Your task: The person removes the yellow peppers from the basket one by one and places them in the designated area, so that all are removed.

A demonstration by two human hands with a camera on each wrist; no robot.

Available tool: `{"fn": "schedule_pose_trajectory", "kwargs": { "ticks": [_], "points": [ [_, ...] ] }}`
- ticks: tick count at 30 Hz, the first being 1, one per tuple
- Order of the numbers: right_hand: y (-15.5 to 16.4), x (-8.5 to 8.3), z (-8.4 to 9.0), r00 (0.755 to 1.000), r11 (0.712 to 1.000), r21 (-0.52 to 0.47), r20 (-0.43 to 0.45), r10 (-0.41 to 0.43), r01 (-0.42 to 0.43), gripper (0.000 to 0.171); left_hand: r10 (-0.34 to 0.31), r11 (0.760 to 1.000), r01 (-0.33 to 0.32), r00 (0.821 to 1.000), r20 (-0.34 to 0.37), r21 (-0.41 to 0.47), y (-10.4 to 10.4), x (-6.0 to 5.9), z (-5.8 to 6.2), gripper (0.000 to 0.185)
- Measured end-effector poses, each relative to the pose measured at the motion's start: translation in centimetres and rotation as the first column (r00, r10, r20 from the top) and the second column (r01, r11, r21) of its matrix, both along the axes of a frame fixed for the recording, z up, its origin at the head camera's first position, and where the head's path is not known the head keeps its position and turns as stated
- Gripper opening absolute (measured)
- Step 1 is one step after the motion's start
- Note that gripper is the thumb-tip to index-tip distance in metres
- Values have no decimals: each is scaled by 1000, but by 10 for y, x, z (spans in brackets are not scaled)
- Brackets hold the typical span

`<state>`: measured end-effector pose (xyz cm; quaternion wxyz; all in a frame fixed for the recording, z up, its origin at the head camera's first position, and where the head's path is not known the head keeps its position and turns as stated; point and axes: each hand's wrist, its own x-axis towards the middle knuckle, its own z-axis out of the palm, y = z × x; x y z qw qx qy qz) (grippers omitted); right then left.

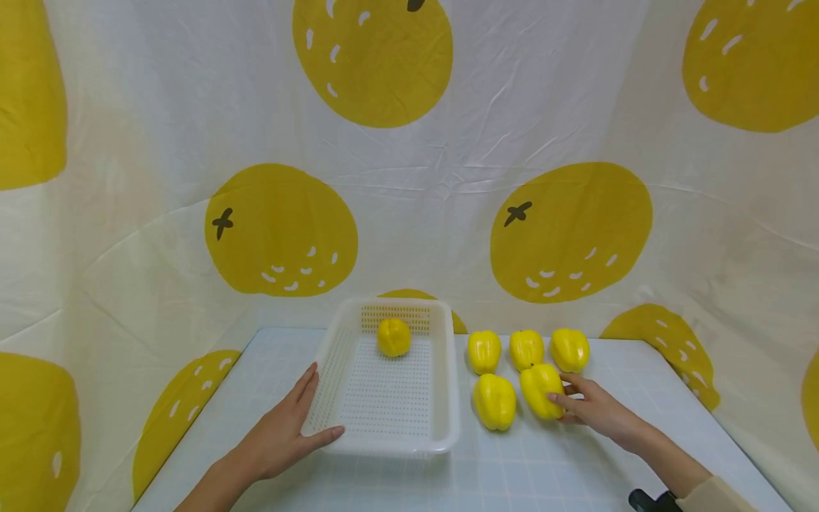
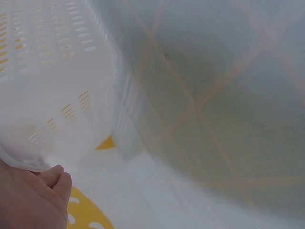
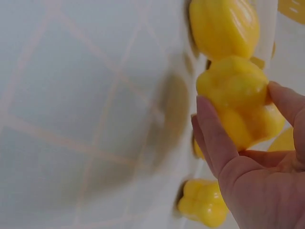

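A white perforated basket [image 1: 441, 398] stands mid-table with one yellow pepper [image 1: 393, 337] at its far end. My left hand [image 1: 323, 402] rests against the basket's near left corner, fingers straight along the side wall and thumb along the front rim. The left wrist view shows that hand [image 2: 33, 200] under the basket wall [image 2: 52, 81]. To the right of the basket lie several more yellow peppers. My right hand [image 1: 559, 388] grips the front right pepper [image 1: 537, 387] between thumb and fingers. In the right wrist view the gripped pepper [image 3: 233, 86] sits between a finger [image 3: 214, 138] and the thumb.
Three peppers [image 1: 527, 349] form a back row beside the basket, and another pepper [image 1: 494, 401] lies in front, left of the gripped one. The table [image 1: 550, 469] has a pale blue grid top. A cloth backdrop [image 1: 409, 178] printed with yellow fruit closes off the back and sides.
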<state>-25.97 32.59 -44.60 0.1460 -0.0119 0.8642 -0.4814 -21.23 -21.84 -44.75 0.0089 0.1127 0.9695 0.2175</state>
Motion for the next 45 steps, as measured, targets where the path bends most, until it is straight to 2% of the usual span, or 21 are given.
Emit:
{"fn": "schedule_pose_trajectory", "kwargs": {
  "ticks": [4,8,13,20,24,30,35,40,45],
  "points": [
    [0,-1,-9,1000,1000,-25,23,-12,12,84,2,1000,-2,1000,-2,-1,0,1,0,123],
    [1,-3,-16,999,1000,-10,36,-17,17,84,4,1000,-4,1000,-6,-2,0,1,0,123],
    [3,-4,-19,999,1000,-18,37,-13,14,82,0,1000,0,1000,-5,2,0,1,1,123],
    [5,-5,-20,996,999,-32,87,-10,13,88,-1,1000,1,1000,-16,0,-1,0,3,123],
    [6,-4,-18,994,997,-73,106,17,-9,85,-2,1000,2,1000,-17,-2,0,0,3,123],
    [12,-2,-18,988,990,-123,126,90,-75,65,2,1000,-2,1000,-7,-3,0,0,3,123],
    [17,-3,-18,981,981,-155,135,139,-117,59,-1,1000,1,1000,-8,-9,-1,0,1,124],
    [20,-4,-19,980,979,-166,142,140,-116,58,-5,1000,5,1000,-5,5,-1,0,1,122],
    [17,-6,-22,986,989,-124,142,92,-74,64,-6,1000,6,1000,-9,11,-1,1,0,122]
  ]
}}
